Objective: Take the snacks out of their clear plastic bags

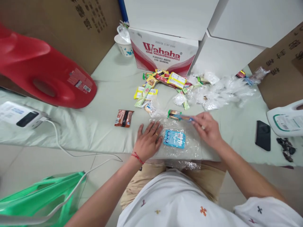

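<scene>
My left hand (148, 138) lies flat on the cloth, fingers spread, at the left edge of a clear plastic bag (193, 148). On this bag rests a light-blue packet (174, 138) with a white label. My right hand (208, 127) pinches the end of a slim blue-and-brown wrapper (186, 118), blurred, so its exact kind is unclear. The wrapper's far end overlaps a small green-edged snack packet (174, 114). Left of my left hand is a brown snack packet (124, 118).
A pile of wrapped snacks (161, 80) lies before a Wahaba-style printed carton (163, 53). Crumpled clear bags (220, 91) spread to its right. A red jug (47, 69), a white device (21, 115) with a cable, a phone (263, 135) and keys (286, 148) flank the work area.
</scene>
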`<move>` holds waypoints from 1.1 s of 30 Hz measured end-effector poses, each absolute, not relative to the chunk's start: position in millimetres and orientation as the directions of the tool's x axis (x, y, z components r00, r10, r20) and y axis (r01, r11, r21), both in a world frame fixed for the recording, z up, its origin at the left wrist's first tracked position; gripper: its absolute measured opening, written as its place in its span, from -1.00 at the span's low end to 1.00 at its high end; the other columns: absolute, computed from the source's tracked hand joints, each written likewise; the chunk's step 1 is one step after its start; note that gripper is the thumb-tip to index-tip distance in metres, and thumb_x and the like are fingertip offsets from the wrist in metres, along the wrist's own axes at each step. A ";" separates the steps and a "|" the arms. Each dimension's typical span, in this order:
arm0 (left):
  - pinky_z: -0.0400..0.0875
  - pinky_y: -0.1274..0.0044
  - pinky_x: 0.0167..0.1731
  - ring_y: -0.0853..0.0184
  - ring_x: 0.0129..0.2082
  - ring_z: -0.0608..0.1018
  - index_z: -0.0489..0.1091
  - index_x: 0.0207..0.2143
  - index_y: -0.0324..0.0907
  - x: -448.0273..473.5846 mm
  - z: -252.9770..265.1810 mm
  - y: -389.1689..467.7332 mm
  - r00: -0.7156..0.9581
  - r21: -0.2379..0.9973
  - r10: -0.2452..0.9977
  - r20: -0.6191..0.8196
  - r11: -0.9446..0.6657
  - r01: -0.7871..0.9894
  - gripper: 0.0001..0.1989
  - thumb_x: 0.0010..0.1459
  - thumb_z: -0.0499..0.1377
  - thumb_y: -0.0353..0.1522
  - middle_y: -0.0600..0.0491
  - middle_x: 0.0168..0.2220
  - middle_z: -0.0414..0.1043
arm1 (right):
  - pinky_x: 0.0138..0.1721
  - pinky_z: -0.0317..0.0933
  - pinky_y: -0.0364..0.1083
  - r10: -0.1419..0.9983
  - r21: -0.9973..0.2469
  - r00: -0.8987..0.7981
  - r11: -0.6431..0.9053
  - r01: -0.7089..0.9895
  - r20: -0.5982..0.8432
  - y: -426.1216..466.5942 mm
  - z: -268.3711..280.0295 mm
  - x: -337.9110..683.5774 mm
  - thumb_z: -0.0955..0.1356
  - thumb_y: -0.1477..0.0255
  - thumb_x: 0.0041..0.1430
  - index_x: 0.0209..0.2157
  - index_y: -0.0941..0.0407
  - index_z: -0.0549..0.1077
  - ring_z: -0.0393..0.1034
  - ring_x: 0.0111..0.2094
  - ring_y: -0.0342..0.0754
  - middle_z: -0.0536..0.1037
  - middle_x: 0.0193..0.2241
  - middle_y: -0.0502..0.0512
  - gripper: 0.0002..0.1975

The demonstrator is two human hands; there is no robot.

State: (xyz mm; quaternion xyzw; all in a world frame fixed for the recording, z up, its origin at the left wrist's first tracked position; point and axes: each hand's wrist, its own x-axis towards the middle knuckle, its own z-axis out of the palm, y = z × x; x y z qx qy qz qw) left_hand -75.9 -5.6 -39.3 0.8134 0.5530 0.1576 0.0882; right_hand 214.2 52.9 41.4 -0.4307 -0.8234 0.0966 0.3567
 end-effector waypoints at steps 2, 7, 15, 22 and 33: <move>-0.09 -0.03 0.42 0.06 0.43 0.28 0.29 0.36 0.00 -76.2 -39.8 -5.6 0.344 0.310 0.926 0.157 -0.377 0.873 -0.52 0.46 0.00 -0.21 -0.03 0.42 0.23 | -0.27 0.28 -0.01 0.725 -0.388 -0.430 0.666 0.637 0.539 16.3 24.7 203.9 0.34 0.52 0.37 0.13 -0.02 0.52 0.34 -0.30 0.00 0.52 -0.28 0.12 -0.65; -0.08 -0.04 0.41 0.04 0.42 0.29 0.27 0.38 -0.03 -76.9 -41.1 -4.8 0.345 0.312 0.924 0.166 -0.381 0.870 -0.50 0.44 0.00 -0.22 -0.08 0.41 0.26 | -0.20 0.26 0.04 0.701 -0.192 -0.542 0.676 0.711 0.463 -13.7 -14.3 189.4 0.30 0.57 0.37 0.13 -0.02 0.53 0.33 -0.25 0.04 0.58 -0.21 0.18 -0.61; -0.03 0.01 0.41 0.07 0.36 0.40 0.29 0.37 -0.05 -83.1 -41.8 -3.8 0.340 0.378 0.919 0.200 -0.393 0.838 -0.50 0.45 -0.01 -0.20 -0.14 0.37 0.33 | -0.05 0.27 0.19 0.783 -0.375 -0.572 0.621 0.688 0.245 -20.8 -4.8 200.5 0.32 0.19 0.41 0.15 -0.03 0.53 0.38 -0.09 0.17 0.59 -0.03 0.22 -0.63; 0.00 -0.02 0.39 0.04 0.37 0.38 0.33 0.34 -0.05 -78.6 -42.4 -5.5 0.345 0.329 0.916 0.205 -0.396 0.857 -0.53 0.44 0.02 -0.25 -0.11 0.35 0.35 | 0.09 0.21 0.21 0.894 -0.355 -0.306 0.417 0.837 0.328 105.3 40.0 202.5 0.13 0.33 0.46 0.11 0.08 0.51 0.37 -0.06 0.22 0.58 -0.12 0.28 -0.58; 0.00 0.04 0.40 0.09 0.36 0.39 0.30 0.34 -0.06 -81.1 -38.9 -7.9 0.352 0.313 0.915 0.197 -0.399 0.862 -0.54 0.44 0.05 -0.29 -0.07 0.36 0.35 | 0.10 0.21 0.15 0.915 -0.200 -0.402 0.398 0.895 0.022 316.9 16.5 138.1 0.32 0.39 0.30 0.13 0.23 0.47 0.35 0.02 0.26 0.56 0.01 0.40 -0.59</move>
